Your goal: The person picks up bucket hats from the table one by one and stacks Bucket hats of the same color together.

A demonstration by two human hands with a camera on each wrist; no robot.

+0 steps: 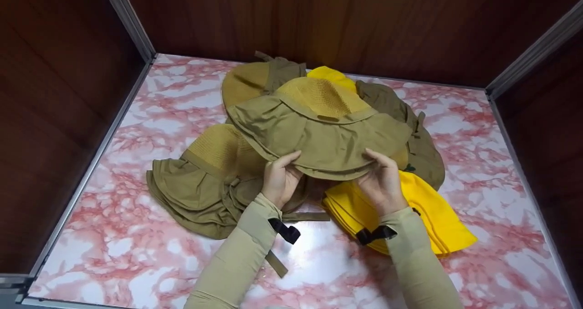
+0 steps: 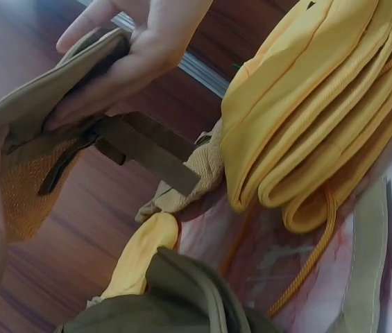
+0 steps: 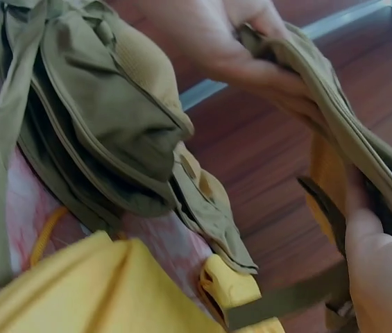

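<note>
Both hands hold a khaki sun hat (image 1: 328, 140) above a pile of hats. Its crown is woven and straw-coloured, and its wide cloth brim faces me. My left hand (image 1: 281, 181) grips the brim's near edge, thumb on top and fingers underneath. Farther right along that edge, my right hand (image 1: 381, 186) grips it the same way. Beneath the brim, in the left wrist view, a cloth strap (image 2: 150, 152) hangs down. A stack of khaki hats (image 1: 200, 200) with woven crowns lies left of the left hand. Yellow hats (image 1: 428, 209) lie stacked under and beside the right forearm.
Behind the held hat lie another khaki hat (image 1: 243, 83), a yellow hat (image 1: 330, 73) and darker khaki hats (image 1: 426, 149). The marbled pink-and-white table (image 1: 492, 236) is enclosed by dark wooden panels (image 1: 319, 22) at the back and sides. A loose strap (image 1: 276, 263) lies near the left forearm.
</note>
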